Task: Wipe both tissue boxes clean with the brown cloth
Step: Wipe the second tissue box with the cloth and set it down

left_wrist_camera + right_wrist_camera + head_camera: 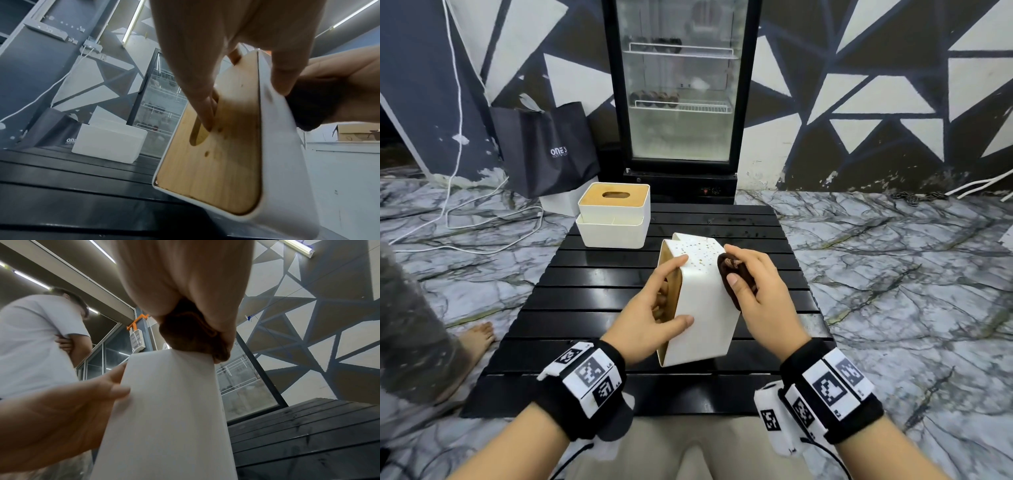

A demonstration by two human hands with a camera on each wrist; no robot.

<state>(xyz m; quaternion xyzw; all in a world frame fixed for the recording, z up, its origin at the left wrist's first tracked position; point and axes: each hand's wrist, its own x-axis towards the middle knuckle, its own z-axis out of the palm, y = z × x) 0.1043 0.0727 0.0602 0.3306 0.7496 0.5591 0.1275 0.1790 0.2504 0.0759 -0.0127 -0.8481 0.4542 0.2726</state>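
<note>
A white tissue box [702, 308] with a wooden lid [213, 155] is tipped on its side above the black slatted table [592, 294], lid facing left. My left hand [654, 308] grips it, thumb and forefinger on the white side, other fingers [205, 110] hooked in the lid's slot. My right hand [753, 291] holds the bunched brown cloth [729, 274] against the box's right face [174, 402], near its far end. A second white tissue box [614, 214] with a wooden lid stands upright at the table's far left.
A black glass-door fridge [681, 89] stands behind the table, a dark paper bag [544, 147] to its left. White cables [482, 219] trail over the marble floor. Another person's bare foot [477, 339] is left of the table; that person [37, 340] shows in the right wrist view.
</note>
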